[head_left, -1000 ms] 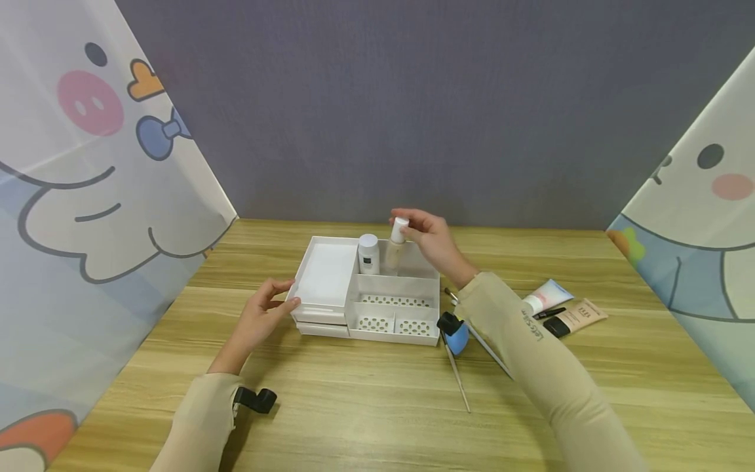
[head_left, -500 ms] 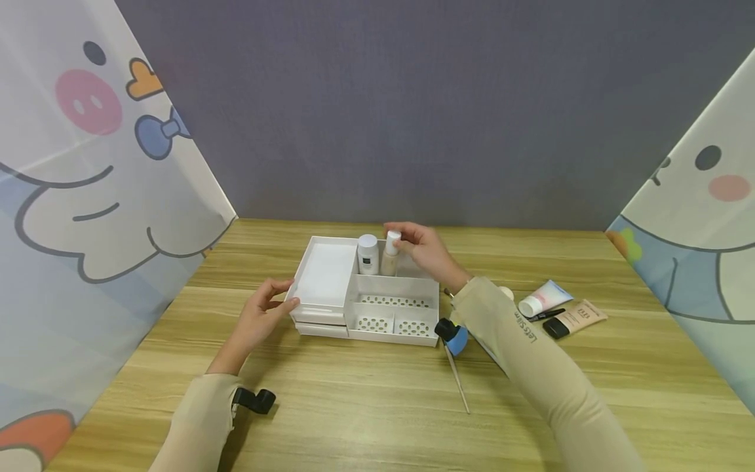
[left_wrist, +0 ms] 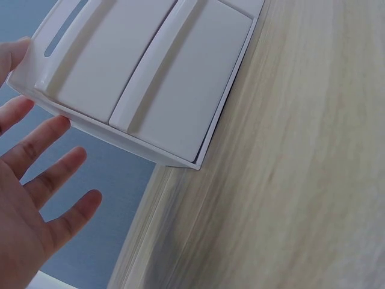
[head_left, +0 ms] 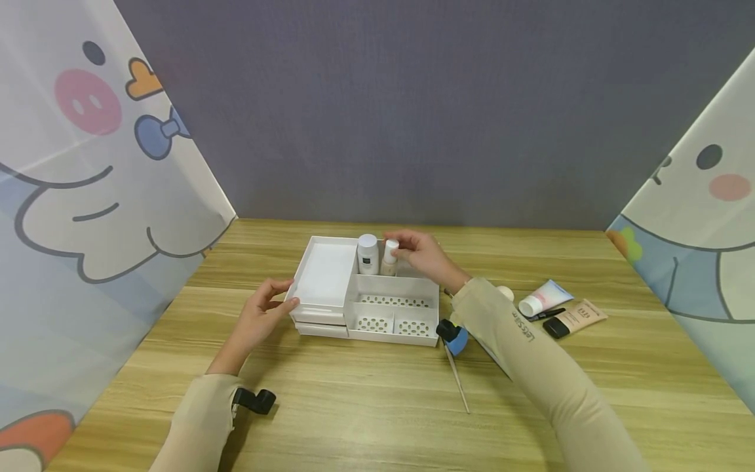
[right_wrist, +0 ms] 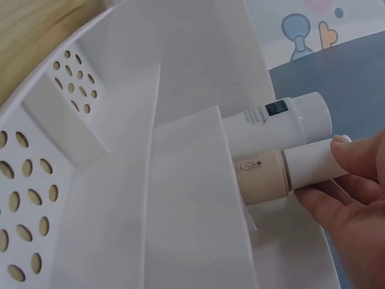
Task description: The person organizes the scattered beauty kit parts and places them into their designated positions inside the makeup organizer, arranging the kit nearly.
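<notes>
A white desktop organizer with drawers and open compartments stands on the table. My right hand pinches the white cap of a beige foundation bottle between thumb and fingers. The bottle stands upright in the organizer's back compartment, its lower part hidden behind the divider. Close on its left is a white bottle with a small dark label. My left hand is at the organizer's left front corner, fingertips touching its side wall and thumb at the upper edge. In the left wrist view its fingers are spread and nearly straight.
Right of the organizer lie a blue makeup sponge and a thin brush, partly under the right sleeve. Farther right are a white-capped tube, a black pen and a beige tube with black cap.
My right hand has lowered the foundation bottle into the back compartment and shifted it slightly left, beside the white bottle. My left hand has stayed at the organizer's corner.
</notes>
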The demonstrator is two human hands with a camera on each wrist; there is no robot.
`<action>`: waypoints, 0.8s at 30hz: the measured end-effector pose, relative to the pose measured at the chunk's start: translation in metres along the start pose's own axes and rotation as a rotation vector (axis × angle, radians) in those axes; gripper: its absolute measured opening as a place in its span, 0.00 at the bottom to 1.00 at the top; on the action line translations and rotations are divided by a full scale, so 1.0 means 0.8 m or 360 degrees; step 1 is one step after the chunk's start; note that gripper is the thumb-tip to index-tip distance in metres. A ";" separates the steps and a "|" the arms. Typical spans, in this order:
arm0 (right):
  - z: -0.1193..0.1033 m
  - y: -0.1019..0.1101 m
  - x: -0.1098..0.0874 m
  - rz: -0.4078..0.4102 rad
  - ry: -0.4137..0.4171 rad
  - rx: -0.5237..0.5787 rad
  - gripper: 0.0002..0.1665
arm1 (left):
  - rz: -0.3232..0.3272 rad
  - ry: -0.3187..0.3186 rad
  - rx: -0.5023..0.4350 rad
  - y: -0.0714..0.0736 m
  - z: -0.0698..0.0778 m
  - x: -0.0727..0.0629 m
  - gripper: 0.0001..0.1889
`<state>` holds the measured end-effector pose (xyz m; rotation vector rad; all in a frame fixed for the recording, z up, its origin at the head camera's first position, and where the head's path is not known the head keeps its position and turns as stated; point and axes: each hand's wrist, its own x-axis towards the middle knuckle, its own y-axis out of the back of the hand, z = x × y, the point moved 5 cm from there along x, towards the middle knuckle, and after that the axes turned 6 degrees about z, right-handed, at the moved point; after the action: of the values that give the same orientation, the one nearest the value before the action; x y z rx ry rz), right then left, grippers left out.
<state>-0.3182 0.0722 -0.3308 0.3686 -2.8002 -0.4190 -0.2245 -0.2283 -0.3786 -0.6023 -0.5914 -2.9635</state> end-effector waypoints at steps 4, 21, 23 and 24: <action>0.004 -0.004 0.000 -0.0058 -0.0026 -0.0026 0.23 | 0.0003 -0.0004 0.0007 0.000 0.000 0.000 0.11; 0.010 -0.008 0.002 -0.0134 0.0012 -0.0097 0.26 | 0.0003 0.0007 0.0022 -0.001 0.000 -0.001 0.11; 0.010 -0.008 0.003 -0.0134 0.0012 -0.0089 0.26 | 0.0004 0.0005 0.0020 -0.001 0.000 -0.001 0.11; 0.010 -0.008 0.003 -0.0135 0.0012 -0.0085 0.25 | 0.0004 0.0004 0.0020 -0.001 0.000 -0.001 0.11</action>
<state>-0.3218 0.0674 -0.3398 0.4777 -2.7672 -0.5088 -0.2237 -0.2278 -0.3788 -0.5976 -0.6081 -2.9555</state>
